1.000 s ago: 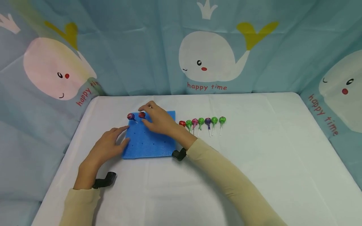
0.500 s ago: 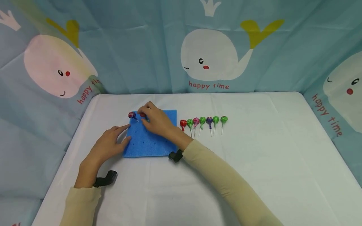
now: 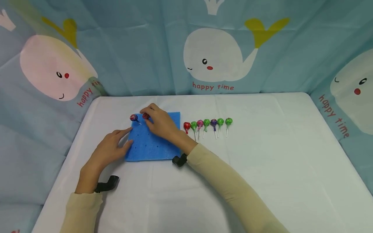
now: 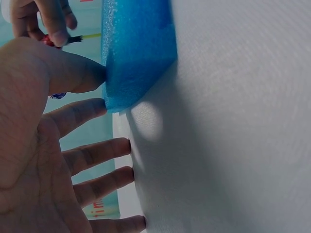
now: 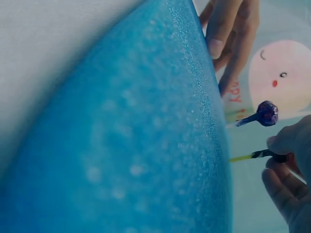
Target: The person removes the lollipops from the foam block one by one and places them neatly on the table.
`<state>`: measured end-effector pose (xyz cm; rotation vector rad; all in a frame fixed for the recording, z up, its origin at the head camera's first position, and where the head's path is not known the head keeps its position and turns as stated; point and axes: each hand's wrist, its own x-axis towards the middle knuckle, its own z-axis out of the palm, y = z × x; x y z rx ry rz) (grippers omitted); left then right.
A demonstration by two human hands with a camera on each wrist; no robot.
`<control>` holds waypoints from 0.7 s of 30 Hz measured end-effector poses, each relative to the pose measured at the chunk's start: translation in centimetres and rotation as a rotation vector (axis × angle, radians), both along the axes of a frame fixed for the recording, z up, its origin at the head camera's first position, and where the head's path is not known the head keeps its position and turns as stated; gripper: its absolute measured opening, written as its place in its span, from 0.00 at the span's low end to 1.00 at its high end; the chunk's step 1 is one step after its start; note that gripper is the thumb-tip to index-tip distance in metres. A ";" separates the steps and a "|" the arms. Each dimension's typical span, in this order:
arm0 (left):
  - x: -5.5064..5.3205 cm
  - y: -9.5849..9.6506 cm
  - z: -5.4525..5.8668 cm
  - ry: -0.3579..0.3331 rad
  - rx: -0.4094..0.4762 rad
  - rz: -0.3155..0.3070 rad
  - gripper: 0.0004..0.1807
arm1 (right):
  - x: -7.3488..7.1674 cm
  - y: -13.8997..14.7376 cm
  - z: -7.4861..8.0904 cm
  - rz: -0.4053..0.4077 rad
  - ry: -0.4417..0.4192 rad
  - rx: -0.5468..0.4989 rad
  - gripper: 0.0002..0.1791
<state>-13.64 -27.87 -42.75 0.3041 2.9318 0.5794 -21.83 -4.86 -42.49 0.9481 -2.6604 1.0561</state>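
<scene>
A blue foam board (image 3: 142, 153) with small holes lies on the table. My right hand (image 3: 161, 123) pinches a red-wrapped lollipop (image 3: 145, 116) by its head over the board's far edge. In the right wrist view its yellow stick (image 5: 241, 158) meets the foam surface. To its left, a purple lollipop (image 3: 133, 117) stands in the board, leaning a little. My left hand (image 3: 109, 149) rests at the board's left edge, thumb and index fingertip touching the foam. In the left wrist view its other fingers (image 4: 99, 150) are spread, tips down at the white cloth.
Right of the board lies a row of several lollipops: a red one (image 3: 186, 125), a pink one (image 3: 200, 123), a purple one (image 3: 213, 122) and green ones (image 3: 228, 121). A white cloth (image 3: 262, 161) covers the table. Behind hangs a blue curtain (image 3: 145, 58) with whales.
The right hand stays on the red lollipop, its wrist and forearm shifting slightly left. The red lollipop at the row's left end shows fully now. The left hand keeps its place on the board.
</scene>
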 end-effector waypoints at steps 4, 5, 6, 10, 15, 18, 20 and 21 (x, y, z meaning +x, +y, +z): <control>0.2 -0.2 -0.1 0.003 0.000 0.011 0.33 | 0.1 0.1 0.4 -0.001 0.024 -0.080 0.21; 0.2 -0.3 -0.1 0.004 -0.002 0.014 0.33 | 0.1 0.1 0.4 -0.006 0.029 -0.107 0.20; 0.2 -0.3 -0.1 0.006 -0.004 0.016 0.33 | 0.1 0.2 0.5 -0.014 0.035 -0.132 0.19; 0.1 -0.1 0.1 0.001 -0.014 0.016 0.33 | -0.1 1.0 0.4 -0.056 0.046 -0.207 0.16; -0.1 0.3 0.4 -0.021 -0.021 0.030 0.34 | 0.1 1.9 0.2 -0.044 0.056 -0.225 0.15; -0.1 0.2 0.3 -0.031 -0.020 0.032 0.34 | 0.4 2.3 0.2 -0.032 0.054 -0.229 0.14; -0.1 0.2 0.3 -0.037 -0.018 0.028 0.34 | 0.6 2.7 0.2 -0.034 0.056 -0.228 0.13; -0.1 0.1 0.3 -0.039 -0.018 0.028 0.34 | 0.7 2.8 0.3 -0.039 0.058 -0.223 0.12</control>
